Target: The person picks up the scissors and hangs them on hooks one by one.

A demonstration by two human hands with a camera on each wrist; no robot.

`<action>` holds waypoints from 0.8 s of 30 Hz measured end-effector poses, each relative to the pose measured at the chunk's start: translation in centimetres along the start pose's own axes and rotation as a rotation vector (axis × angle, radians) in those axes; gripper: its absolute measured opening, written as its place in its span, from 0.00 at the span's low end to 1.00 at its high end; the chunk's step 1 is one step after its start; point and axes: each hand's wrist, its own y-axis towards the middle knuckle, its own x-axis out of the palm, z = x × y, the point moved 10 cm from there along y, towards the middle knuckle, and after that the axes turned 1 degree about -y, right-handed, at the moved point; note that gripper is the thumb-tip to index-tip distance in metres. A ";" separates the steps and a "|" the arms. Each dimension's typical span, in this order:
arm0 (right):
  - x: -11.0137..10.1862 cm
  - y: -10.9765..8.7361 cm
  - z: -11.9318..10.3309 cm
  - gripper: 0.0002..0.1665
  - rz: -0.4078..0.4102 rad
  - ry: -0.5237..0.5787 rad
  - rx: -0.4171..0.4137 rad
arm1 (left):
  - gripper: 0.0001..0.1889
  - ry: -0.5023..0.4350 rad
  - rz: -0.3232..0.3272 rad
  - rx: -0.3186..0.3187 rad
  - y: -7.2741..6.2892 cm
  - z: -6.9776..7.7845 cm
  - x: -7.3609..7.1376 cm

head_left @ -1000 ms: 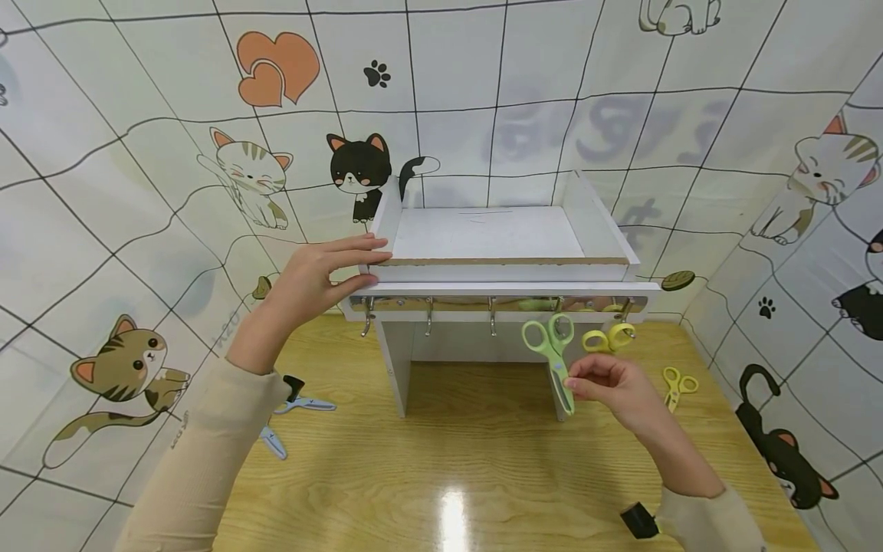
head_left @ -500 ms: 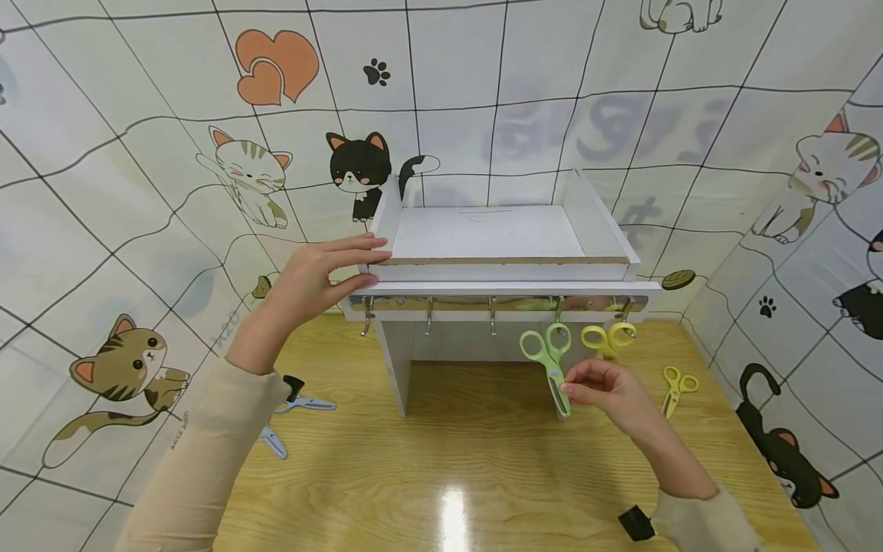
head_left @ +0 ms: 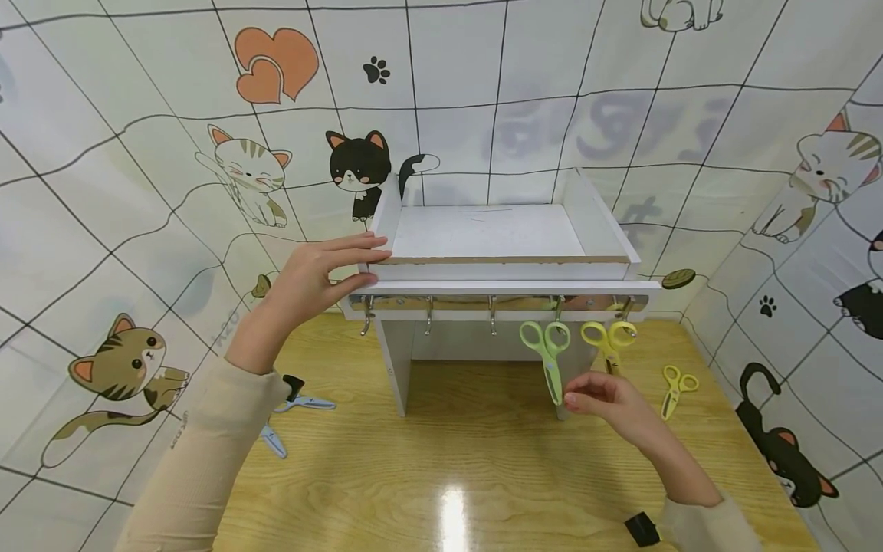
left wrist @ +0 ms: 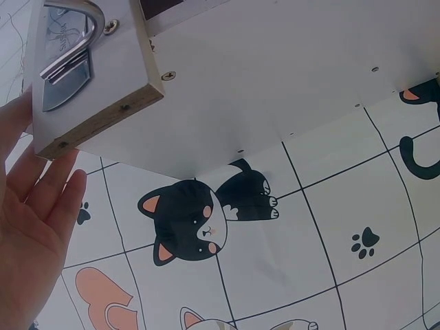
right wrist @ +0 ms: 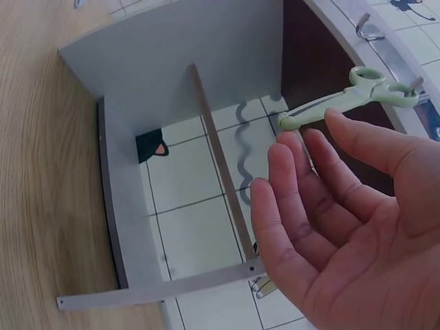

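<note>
A white shelf unit (head_left: 483, 271) has a metal hook rail (head_left: 461, 304) along its front. My left hand (head_left: 300, 287) rests on its left front corner, fingers straight across the upper edge and thumb lower down. The left wrist view shows the fingers against the board's end, beside a metal hook (left wrist: 75, 48). Green scissors (head_left: 549, 353) hang handles up from a hook right of centre. Just beside their blade tip is my right hand (head_left: 614, 402), fingers loosely bent and holding nothing. The right wrist view shows the fingertips close under the green scissors (right wrist: 337, 103).
Yellow scissors (head_left: 608, 343) hang from the rightmost hook, near the right hand. Another yellow pair of scissors (head_left: 676, 391) lies on the wooden table (head_left: 414, 483) at right. Blue scissors (head_left: 310, 402) lie at left, partly hidden by the left sleeve. A cat-patterned sheet (head_left: 469, 61) stands behind.
The green scissors were pinched by the blade in my right hand; it has let go and they hang straighter. The right hand has lowered slightly. My left hand stays put.
</note>
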 end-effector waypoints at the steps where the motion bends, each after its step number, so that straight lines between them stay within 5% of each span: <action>1: -0.1 -0.1 0.2 0.17 -0.004 0.000 0.008 | 0.22 -0.001 0.001 0.001 0.0 0.0 0.0; 14: -2.4 -2.0 4.1 0.21 -0.097 -0.064 0.131 | 0.23 -0.005 -0.002 -0.003 0.0 -0.1 0.0; 24: -5.1 -4.1 8.0 0.22 -0.164 0.016 0.241 | 0.23 -0.010 -0.002 -0.006 0.0 -0.1 0.0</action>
